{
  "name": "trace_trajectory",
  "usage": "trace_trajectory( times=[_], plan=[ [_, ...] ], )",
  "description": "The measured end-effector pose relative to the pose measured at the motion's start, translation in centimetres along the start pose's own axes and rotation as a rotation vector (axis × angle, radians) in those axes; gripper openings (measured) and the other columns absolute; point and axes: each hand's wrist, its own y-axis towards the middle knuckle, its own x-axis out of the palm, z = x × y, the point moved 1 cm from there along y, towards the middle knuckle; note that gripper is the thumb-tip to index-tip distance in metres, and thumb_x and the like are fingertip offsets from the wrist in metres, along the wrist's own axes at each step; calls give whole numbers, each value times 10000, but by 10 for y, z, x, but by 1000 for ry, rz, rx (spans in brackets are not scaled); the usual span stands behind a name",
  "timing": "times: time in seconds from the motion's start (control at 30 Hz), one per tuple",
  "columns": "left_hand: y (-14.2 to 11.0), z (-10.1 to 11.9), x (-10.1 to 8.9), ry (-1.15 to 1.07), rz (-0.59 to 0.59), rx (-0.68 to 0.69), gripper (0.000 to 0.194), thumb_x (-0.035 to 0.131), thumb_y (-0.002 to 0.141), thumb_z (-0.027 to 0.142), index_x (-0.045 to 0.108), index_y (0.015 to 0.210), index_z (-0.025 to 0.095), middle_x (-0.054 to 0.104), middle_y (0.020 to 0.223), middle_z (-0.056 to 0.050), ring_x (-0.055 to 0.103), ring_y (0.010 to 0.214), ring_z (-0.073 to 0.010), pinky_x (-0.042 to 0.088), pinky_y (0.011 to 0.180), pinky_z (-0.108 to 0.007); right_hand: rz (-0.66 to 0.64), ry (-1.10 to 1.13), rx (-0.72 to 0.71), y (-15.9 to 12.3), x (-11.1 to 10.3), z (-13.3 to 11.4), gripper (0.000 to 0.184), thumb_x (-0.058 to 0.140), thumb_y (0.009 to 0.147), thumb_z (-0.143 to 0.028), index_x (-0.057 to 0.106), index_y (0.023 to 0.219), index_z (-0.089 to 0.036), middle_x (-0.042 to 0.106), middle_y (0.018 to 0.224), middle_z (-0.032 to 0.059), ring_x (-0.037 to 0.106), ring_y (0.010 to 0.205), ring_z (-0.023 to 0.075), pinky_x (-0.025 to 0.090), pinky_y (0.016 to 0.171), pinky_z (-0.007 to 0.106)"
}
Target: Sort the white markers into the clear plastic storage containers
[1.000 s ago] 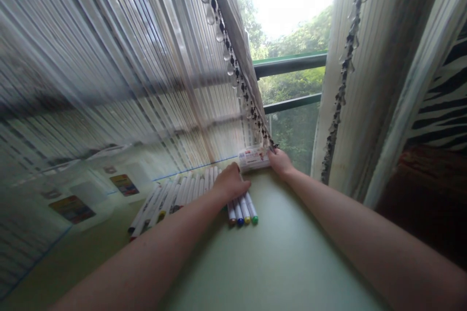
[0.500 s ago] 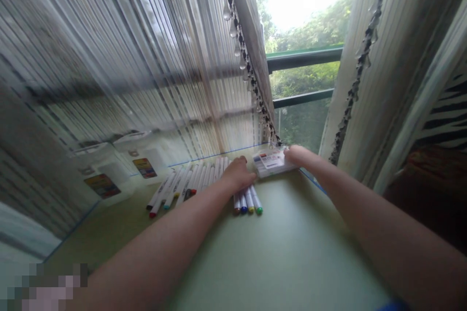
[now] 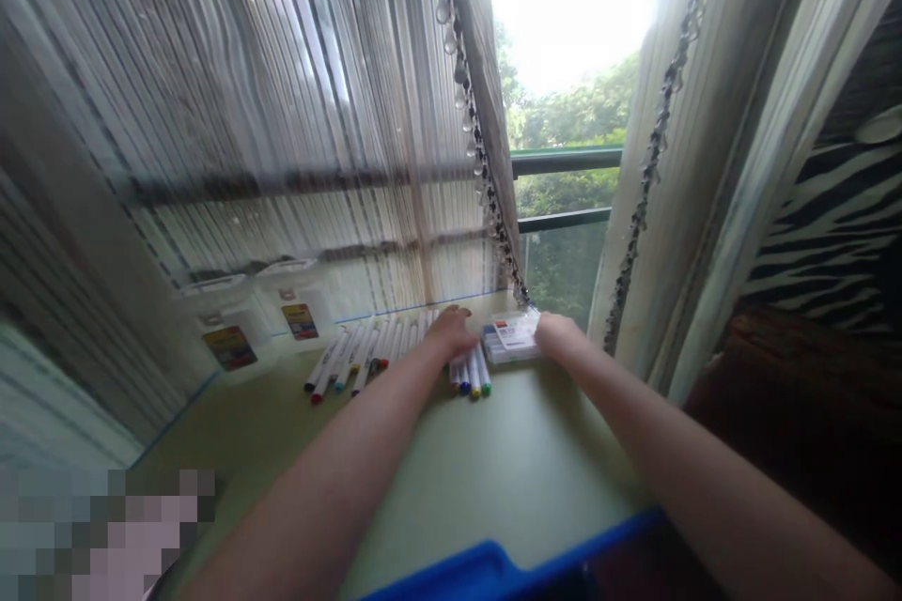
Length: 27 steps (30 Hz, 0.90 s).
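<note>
On the table (image 3: 423,488), the plastic case (image 3: 508,338) is sitting near the far edge. The right hand (image 3: 560,335) is touching its right end; whether those fingers are pinching, I cannot tell. The left hand (image 3: 451,335), thumb and forefinger standing apart, is covering some white markers (image 3: 475,380); light, level pressure would probably be keeping them aligned.

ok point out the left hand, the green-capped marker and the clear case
Left hand (image 3: 451,335), head view, back of hand
Green-capped marker (image 3: 483,370), head view, white barrel
Clear case (image 3: 514,334), head view, label
</note>
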Motion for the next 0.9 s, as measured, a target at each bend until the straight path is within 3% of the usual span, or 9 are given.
trace_trajectory(
  times=[0.07,0.17,0.23,0.33,0.43,0.53,0.67,0.77,0.9],
  plan=[
    [-9,8,-8,14,12,39,452,556,742,298,580,1159,127,513,1314,-146,469,1230,-251,356,1038,-312,52,-109,10,-14,-7,-11,325,472,791,-163,634,1060,-80,577,1155,274,507,1130,374,358,925,532],
    [-29,24,-24,69,89,51,399,474,792,227,576,1159,109,571,1241,-143,529,1155,-224,400,984,-297,97,-299,-147,-28,-9,-30,371,385,848,-181,608,1142,-145,509,1310,172,441,1212,316,304,1007,470],
    [-45,32,-36,173,93,17,379,454,795,165,591,1141,89,602,1184,-173,553,1123,-233,409,968,-317,16,-379,-292,-34,-3,-39,382,345,874,-190,612,1146,-160,543,1286,136,475,1185,268,328,1004,393],
    [-74,36,-50,457,-20,91,373,561,701,105,646,1056,30,558,1216,-266,449,1231,-350,333,1034,-440,-129,-384,-411,-38,9,-46,382,347,887,-199,611,1160,-159,596,1234,110,547,1106,219,382,953,306],
    [-101,29,-59,509,-4,66,390,499,745,92,622,1097,-23,493,1275,-304,422,1252,-372,337,1033,-459,-140,-380,-446,-43,14,-46,405,342,877,-157,599,1189,-129,561,1287,126,547,1122,228,384,959,312],
    [-123,20,-65,487,21,92,368,433,761,66,652,1047,-9,574,1180,-284,484,1203,-338,373,1012,-427,-158,-378,-472,-48,12,-43,445,376,834,-108,577,1230,-147,513,1344,118,529,1162,236,393,962,336],
    [-137,3,-73,369,24,11,313,465,738,114,697,939,55,662,998,-235,604,1015,-326,476,865,-415,-159,-420,-345,-54,11,-52,523,439,786,-107,536,1279,-251,471,1385,90,474,1221,317,368,971,503],
    [-138,-18,-82,198,108,-139,303,455,760,153,698,936,116,676,995,-192,636,949,-297,495,792,-382,-98,-357,-420,-67,21,-90,548,435,786,-101,497,1319,-215,459,1385,136,448,1244,317,338,1003,491],
    [-141,-59,-106,-69,414,-339,287,485,781,218,669,993,159,692,988,-125,633,959,-235,468,828,-317,-174,19,-660,-89,42,-171,451,359,866,-160,507,1292,-153,534,1309,131,497,1206,216,366,1014,353]
  ],
)
